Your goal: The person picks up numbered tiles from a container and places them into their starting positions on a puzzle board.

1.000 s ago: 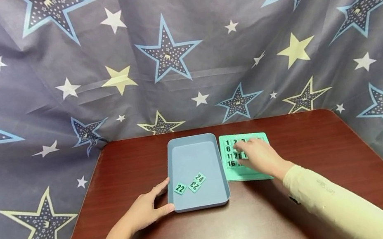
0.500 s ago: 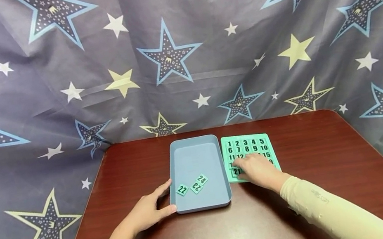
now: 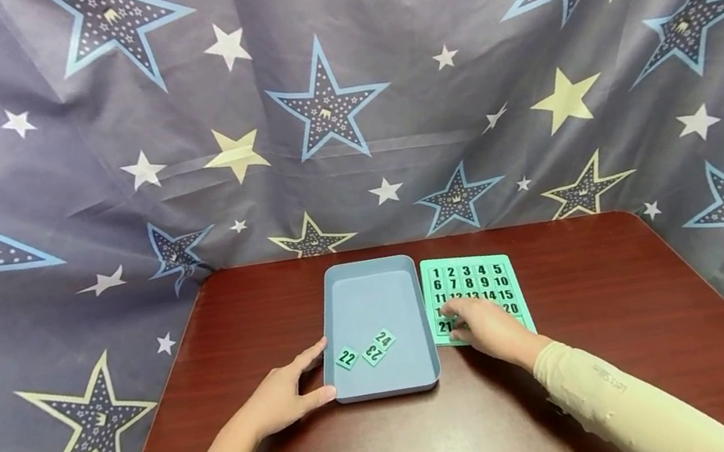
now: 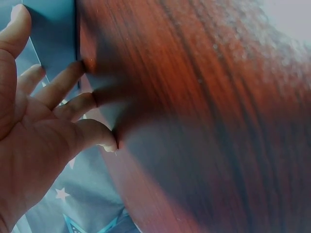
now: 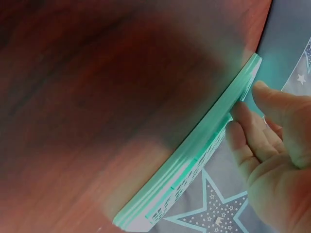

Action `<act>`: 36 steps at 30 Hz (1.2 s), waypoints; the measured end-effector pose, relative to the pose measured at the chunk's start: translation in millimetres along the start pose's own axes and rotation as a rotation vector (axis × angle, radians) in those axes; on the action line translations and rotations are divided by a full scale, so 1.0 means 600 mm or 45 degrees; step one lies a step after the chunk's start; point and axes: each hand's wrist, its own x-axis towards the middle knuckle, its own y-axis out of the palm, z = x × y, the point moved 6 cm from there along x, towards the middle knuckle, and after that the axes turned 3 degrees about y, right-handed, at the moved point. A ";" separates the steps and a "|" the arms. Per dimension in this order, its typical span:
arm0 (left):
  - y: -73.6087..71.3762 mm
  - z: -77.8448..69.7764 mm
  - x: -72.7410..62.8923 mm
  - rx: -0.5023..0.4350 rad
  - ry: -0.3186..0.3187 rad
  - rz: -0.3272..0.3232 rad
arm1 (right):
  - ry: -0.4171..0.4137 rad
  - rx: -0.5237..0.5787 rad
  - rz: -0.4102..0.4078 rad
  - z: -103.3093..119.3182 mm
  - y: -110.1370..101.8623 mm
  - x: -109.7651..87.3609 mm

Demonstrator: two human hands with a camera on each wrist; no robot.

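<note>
A blue-grey tray (image 3: 374,303) holds three loose green number tiles: tile 22 (image 3: 346,357), tile 23 (image 3: 375,353) and tile 24 (image 3: 384,339). My left hand (image 3: 279,399) touches the tray's left side with its thumb and fingers spread. Right of the tray lies a green number board (image 3: 467,261) with rows of numbers. My right hand (image 3: 490,326) is over the board's lower rows, fingertips by tile 21 (image 3: 445,327), which lies in the bottom-left place. In the right wrist view, the thumb and fingers (image 5: 245,121) are apart with nothing visible between them. My hand covers part of the lower rows.
A reddish-brown wooden table (image 3: 597,275) carries the tray and the board. Behind it hangs a grey cloth (image 3: 298,181) printed with stars. The tray and the board stand close side by side.
My right hand has come down the board toward its near edge, bringing tile 21 from the middle rows to the bottom-left place. My left hand has stayed by the tray.
</note>
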 end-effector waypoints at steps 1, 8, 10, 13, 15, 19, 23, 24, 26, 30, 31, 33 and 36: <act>0.000 0.000 0.001 0.003 0.004 0.004 | 0.005 0.003 -0.003 0.000 -0.002 -0.002; -0.002 -0.001 0.007 0.022 0.002 0.008 | 0.049 0.014 -0.104 0.011 -0.030 0.007; -0.004 0.000 0.008 0.027 0.006 0.006 | 0.056 0.024 -0.119 0.029 -0.037 0.017; -0.006 0.000 0.008 0.034 0.008 0.006 | 0.030 0.030 -0.089 0.071 -0.039 0.039; -0.007 0.001 0.009 0.040 0.012 0.005 | -0.012 0.015 -0.036 0.108 -0.033 0.057; -0.008 0.002 0.006 0.029 0.008 0.005 | -0.122 -0.112 0.076 0.181 0.003 0.099; -0.007 0.002 0.005 0.027 0.018 -0.001 | -0.198 -0.369 0.208 0.236 0.064 0.136; -0.007 0.001 0.005 0.033 0.029 -0.003 | -0.203 -0.441 0.233 0.244 0.079 0.143; -0.006 0.000 0.006 0.035 0.042 -0.005 | -0.192 -0.578 0.266 0.254 0.105 0.154; -0.002 -0.002 0.004 0.035 0.042 0.000 | -0.160 -0.772 0.257 0.255 0.139 0.162; -0.002 -0.002 0.003 0.034 0.038 0.001 | -0.158 -0.796 0.247 0.253 0.144 0.162; 0.000 -0.002 0.001 0.033 0.036 0.005 | -0.161 -0.811 0.229 0.248 0.151 0.161; 0.000 -0.003 0.000 0.030 0.043 -0.004 | -0.177 -0.796 0.207 0.244 0.153 0.159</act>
